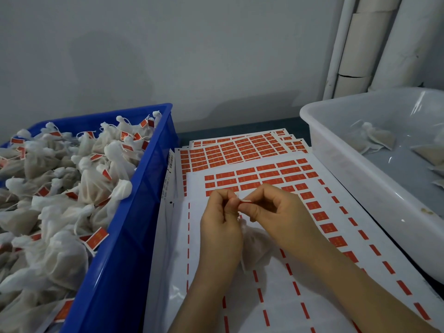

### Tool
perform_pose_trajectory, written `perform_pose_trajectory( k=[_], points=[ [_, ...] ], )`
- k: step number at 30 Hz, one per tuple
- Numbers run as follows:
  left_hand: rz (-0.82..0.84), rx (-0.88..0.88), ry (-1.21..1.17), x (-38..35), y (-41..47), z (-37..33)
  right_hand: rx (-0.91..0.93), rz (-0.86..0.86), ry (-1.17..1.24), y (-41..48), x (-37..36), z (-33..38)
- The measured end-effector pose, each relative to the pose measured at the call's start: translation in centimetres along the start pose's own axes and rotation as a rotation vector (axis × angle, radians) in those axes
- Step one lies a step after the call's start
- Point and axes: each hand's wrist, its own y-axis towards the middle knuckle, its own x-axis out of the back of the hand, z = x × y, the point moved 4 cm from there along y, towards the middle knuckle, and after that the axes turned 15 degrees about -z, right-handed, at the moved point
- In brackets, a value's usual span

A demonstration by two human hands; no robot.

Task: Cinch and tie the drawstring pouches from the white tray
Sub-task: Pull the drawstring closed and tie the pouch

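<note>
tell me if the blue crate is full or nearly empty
Full. The blue crate is heaped with tied white pouches bearing red tags, piled up to and over its right rim.

The light is soft, cool and rather dim, with no hard edges. The wall carries a broad, faint shadow at 10 o'clock. Glare streaks the tray at 2 o'clock. The left hand and right hand throw a weak, blurred shadow on the sheets just beneath them. Wide-angle bending tilts the pipes at 1 o'clock and bows the crate at 8 o'clock. Detail is soft throughout. The sticker both hands pinch is unreadable, and the pouches at 9 o'clock smear together.
</note>
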Motion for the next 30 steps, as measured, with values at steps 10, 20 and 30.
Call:
perform_pose_trajectory(
  k=[10, 20, 30],
  points=[
    [0.162, 0.074, -0.02, -0.6, 0.0, 0.0, -0.131, -0.154, 0.175, 0.9, 1.6, 0.0],
    [0.359, 0.044, 0.173, -1.4, -0.8, 1.1, -0.32, -0.236, 0.226, 1.5, 2.2, -1.1],
    [0.307, 0.087, 0.091, -1.1, -0.6, 1.1, -0.325, -0.261, 0.26, 2.5, 3.3, -1.5]
  ],
)
